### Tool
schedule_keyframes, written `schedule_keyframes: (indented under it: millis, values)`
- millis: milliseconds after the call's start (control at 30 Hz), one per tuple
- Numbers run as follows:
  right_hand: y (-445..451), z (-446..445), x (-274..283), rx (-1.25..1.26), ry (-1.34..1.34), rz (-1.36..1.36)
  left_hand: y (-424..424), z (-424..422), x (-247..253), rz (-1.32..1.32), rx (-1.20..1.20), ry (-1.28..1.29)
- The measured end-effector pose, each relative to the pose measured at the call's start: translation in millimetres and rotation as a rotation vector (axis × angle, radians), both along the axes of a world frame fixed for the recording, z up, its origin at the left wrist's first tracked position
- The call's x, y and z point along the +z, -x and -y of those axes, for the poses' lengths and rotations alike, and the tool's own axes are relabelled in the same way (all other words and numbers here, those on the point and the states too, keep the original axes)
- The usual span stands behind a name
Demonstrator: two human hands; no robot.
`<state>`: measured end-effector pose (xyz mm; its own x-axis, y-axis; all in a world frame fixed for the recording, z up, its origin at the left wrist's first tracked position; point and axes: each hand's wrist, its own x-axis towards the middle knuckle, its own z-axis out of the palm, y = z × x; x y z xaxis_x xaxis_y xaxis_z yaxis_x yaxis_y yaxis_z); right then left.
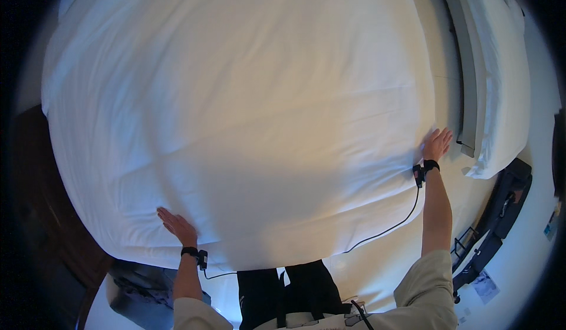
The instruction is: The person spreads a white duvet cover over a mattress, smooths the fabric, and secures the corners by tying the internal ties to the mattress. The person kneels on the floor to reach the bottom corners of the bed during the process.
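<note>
A large bed with a white bedcover [274,122] fills the middle of the view. Flat on the cover near its lower left corner lies my left hand [179,227], fingers together and pointing up and left. My right hand [435,144] is at the cover's right edge, its fingers spread a little over the side; neither hand grasps anything that I can see. Each wrist wears a black strap with a small device and a cable. Wrinkles run across the cloth beside both hands.
Another white-covered bed or mattress [506,87] stands at the right across a narrow floor gap. Below it is an open black suitcase [513,197]. Dark wooden furniture [44,188] lines the left side. A bluish-grey seat with dark cloth [146,292] stands at the lower left.
</note>
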<state>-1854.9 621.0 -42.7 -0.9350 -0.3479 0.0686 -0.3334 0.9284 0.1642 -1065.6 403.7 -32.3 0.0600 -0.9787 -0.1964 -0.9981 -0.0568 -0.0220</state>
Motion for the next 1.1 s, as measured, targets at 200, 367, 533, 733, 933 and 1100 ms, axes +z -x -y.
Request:
schedule_keyframes:
  millis: [200,367,533,733,933,1100]
  values:
    - [-122,171,78,0.792,0.213,0.166,63,19,34,-0.161,-0.162,0.012]
    - [-304,291,81,1.308,0.474,0.712,77,23,36,-0.038,-0.141,0.027]
    - [-351,322,44,1.394,0.402,0.717,66,20,30,-0.083,-0.176,0.056]
    - [-116,247,13,0.972,0.348,0.157,66,19,33,-0.128,-0.177,0.051]
    - [5,19,41,-0.341,-0.086,0.635,67,19,38,-0.117,-0.172,0.045]
    - [-82,-72,77,0.145,0.203,0.268,58,14,30,-0.055,-0.165,0.041]
